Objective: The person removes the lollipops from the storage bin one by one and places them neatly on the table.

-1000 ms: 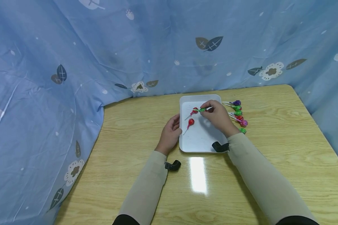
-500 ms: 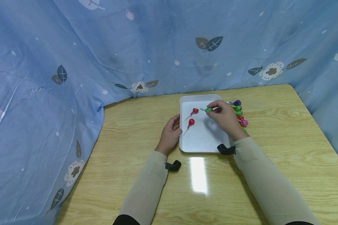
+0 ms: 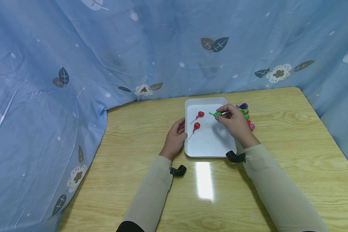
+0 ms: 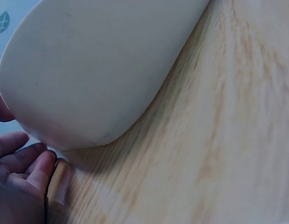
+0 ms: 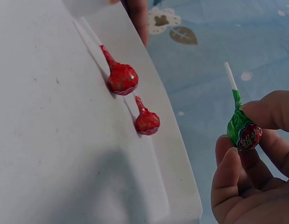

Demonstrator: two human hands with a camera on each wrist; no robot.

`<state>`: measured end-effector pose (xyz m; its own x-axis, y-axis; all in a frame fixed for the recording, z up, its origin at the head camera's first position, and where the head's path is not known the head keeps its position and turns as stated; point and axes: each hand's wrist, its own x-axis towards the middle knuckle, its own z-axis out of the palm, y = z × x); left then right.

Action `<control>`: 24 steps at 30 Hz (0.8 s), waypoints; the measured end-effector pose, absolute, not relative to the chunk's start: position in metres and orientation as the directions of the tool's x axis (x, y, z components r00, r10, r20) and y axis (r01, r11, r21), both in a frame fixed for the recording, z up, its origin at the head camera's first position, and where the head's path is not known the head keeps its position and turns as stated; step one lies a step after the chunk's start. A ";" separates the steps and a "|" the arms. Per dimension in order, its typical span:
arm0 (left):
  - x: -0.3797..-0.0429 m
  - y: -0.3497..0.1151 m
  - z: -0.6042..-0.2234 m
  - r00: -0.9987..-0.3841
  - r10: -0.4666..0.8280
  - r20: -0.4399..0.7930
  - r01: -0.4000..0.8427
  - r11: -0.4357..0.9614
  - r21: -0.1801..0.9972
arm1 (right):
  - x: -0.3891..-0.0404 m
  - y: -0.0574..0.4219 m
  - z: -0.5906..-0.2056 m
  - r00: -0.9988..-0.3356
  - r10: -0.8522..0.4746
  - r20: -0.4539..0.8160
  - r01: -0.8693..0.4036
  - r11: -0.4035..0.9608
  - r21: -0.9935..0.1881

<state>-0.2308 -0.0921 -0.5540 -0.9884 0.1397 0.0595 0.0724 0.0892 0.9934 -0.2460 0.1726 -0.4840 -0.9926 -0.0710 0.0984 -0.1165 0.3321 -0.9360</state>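
In the head view my right hand (image 3: 233,120) holds a green-wrapped lollipop (image 3: 217,114) above the right part of a white tray (image 3: 211,149). The right wrist view shows thumb and fingers pinching that lollipop (image 5: 244,130) by its candy end, its white stick pointing up. Two red lollipops lie inside the tray, one farther back (image 3: 201,114) and one nearer (image 3: 197,126). My left hand (image 3: 174,138) grips the tray's left side, thumb at the rim. Seen from the left wrist, the fingers of this hand (image 4: 23,172) are curled beside the tray's outer wall (image 4: 97,70).
Several wrapped lollipops lie in a column just right of the tray, among them a purple one (image 3: 243,106) and a pink one (image 3: 251,127). My right hand partly covers them. A blue patterned curtain (image 3: 174,48) hangs behind the wooden table (image 3: 133,135).
My right hand has moved right with the green lollipop, away from the red ones, and the lollipop has turned a little in its fingers. The left hand and tray have stayed put.
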 end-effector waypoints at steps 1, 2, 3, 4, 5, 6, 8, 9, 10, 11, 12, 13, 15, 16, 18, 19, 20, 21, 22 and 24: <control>-0.231 -0.092 -0.554 -0.988 0.142 0.061 0.074 0.088 0.993 | -0.245 0.173 -0.484 -0.992 -0.072 0.101 -0.120 0.336 -0.934; -0.231 -0.092 -0.554 -0.988 0.143 0.062 0.075 0.087 0.993 | -0.244 0.173 -0.484 -0.992 -0.072 0.103 -0.122 0.339 -0.933; -0.231 -0.092 -0.554 -0.988 0.144 0.063 0.076 0.085 0.993 | -0.244 0.174 -0.484 -0.992 -0.075 0.106 -0.125 0.342 -0.931; -0.231 -0.092 -0.555 -0.987 0.144 0.063 0.076 0.085 0.993 | -0.243 0.174 -0.485 -0.991 -0.078 0.106 -0.127 0.343 -0.931; -0.231 -0.092 -0.555 -0.987 0.145 0.065 0.078 0.085 0.993 | -0.243 0.175 -0.485 -0.991 -0.081 0.105 -0.126 0.344 -0.930; -0.231 -0.092 -0.555 -0.988 0.144 0.065 0.078 0.090 0.993 | -0.243 0.176 -0.486 -0.991 -0.084 0.105 -0.127 0.344 -0.930; -0.230 -0.092 -0.555 -0.988 0.142 0.065 0.079 0.094 0.992 | -0.243 0.178 -0.487 -0.991 -0.087 0.104 -0.128 0.339 -0.932; -0.231 -0.092 -0.555 -0.988 0.142 0.067 0.081 0.096 0.992 | -0.242 0.179 -0.487 -0.991 -0.088 0.104 -0.128 0.338 -0.932; -0.231 -0.092 -0.555 -0.987 0.142 0.069 0.083 0.096 0.992 | -0.242 0.180 -0.487 -0.991 -0.087 0.102 -0.125 0.335 -0.934; -0.231 -0.092 -0.555 -0.987 0.142 0.071 0.085 0.095 0.992 | -0.242 0.181 -0.487 -0.991 -0.085 0.104 -0.127 0.332 -0.935; -0.231 -0.092 -0.555 -0.987 0.141 0.072 0.086 0.094 0.992 | -0.241 0.181 -0.487 -0.991 -0.084 0.106 -0.128 0.328 -0.936; -0.231 -0.092 -0.556 -0.987 0.139 0.075 0.088 0.092 0.992 | -0.241 0.182 -0.486 -0.991 -0.083 0.106 -0.128 0.325 -0.937; -0.232 -0.092 -0.556 -0.987 0.138 0.078 0.091 0.088 0.992 | -0.239 0.184 -0.485 -0.992 -0.077 0.100 -0.120 0.329 -0.937; -0.232 -0.092 -0.556 -0.987 0.138 0.078 0.090 0.087 0.992 | -0.239 0.185 -0.484 -0.992 -0.075 0.097 -0.116 0.330 -0.937; -0.231 -0.092 -0.556 -0.988 0.135 0.075 0.087 0.087 0.992 | -0.237 0.188 -0.484 -0.993 -0.072 0.096 -0.115 0.337 -0.934; -0.231 -0.092 -0.556 -0.988 0.134 0.073 0.086 0.090 0.992 | -0.236 0.190 -0.484 -0.993 -0.070 0.097 -0.115 0.338 -0.934; -0.231 -0.092 -0.556 -0.988 0.134 0.071 0.084 0.091 0.992 | -0.236 0.191 -0.484 -0.993 -0.066 0.098 -0.114 0.340 -0.933; -0.231 -0.092 -0.556 -0.989 0.132 0.069 0.082 0.092 0.992 | -0.235 0.192 -0.484 -0.993 -0.064 0.100 -0.115 0.340 -0.933; -0.231 -0.092 -0.556 -0.989 0.131 0.067 0.080 0.093 0.992 | -0.235 0.193 -0.485 -0.993 -0.063 0.104 -0.119 0.340 -0.933; -0.231 -0.092 -0.556 -0.989 0.130 0.065 0.077 0.092 0.993 | -0.234 0.196 -0.485 -0.992 -0.062 0.107 -0.122 0.340 -0.933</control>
<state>-0.2306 -0.0920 -0.5565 -0.9893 0.1305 0.0645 0.0769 0.0919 0.9928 -0.2337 0.1955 -0.4847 -0.9924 -0.0616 0.1069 -0.1216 0.3398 -0.9326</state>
